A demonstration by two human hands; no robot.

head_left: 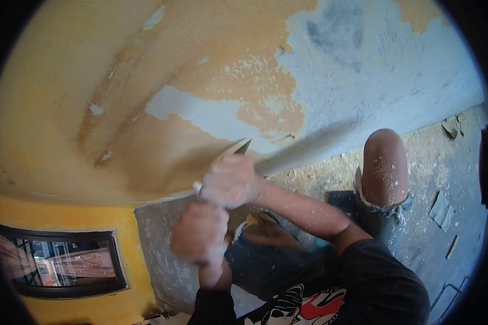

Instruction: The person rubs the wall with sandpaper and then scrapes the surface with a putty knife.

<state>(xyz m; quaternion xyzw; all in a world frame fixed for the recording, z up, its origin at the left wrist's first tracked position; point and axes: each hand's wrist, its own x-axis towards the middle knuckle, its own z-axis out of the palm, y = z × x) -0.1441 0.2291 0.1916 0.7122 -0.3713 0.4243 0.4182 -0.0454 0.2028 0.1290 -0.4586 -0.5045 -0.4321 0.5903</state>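
My right hand (230,181) is closed around a paint scraper (239,147), whose flat blade sticks out past the knuckles and meets the wall (195,111). Just below it, my left hand (199,233) is also closed, pressed up against the right one. A small pale end of the handle shows between the two hands. The left fingers are blurred and hide most of what they grip. Yellow paint is partly gone from the wall near the blade, leaving ragged white patches and loose flakes. White dust coats both hands and the right forearm.
Paint chips (320,170) litter the floor along the wall's foot. My bent knee (385,168) is close to the wall on the right. A dark-framed window (65,262) is at lower left. Scraps of paper (442,211) and a thin stick (451,246) lie on the right.
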